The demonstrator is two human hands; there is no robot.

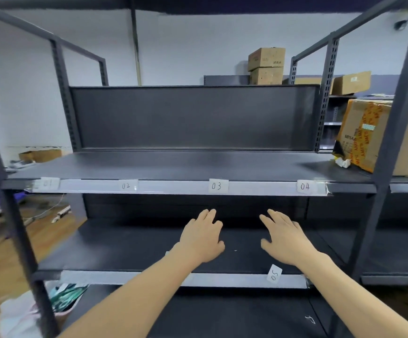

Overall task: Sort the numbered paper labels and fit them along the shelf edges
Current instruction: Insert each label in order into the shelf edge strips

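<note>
Label 05 [274, 275] sat crooked in the lower shelf's edge strip [222, 279], just nearside of the right hand [286, 237]; label 03 [218, 186] stood straight above, between both hands. That hand and the left hand [201, 236] lay spread flat, empty. Being thin paper, label 05 was probably flimsy; a light pinch at its upper corner looked best.

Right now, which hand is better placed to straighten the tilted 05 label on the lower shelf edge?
Probably right. The right hand, open, is just behind the 05 label; the left hand, also open, is farther to its left.
</note>
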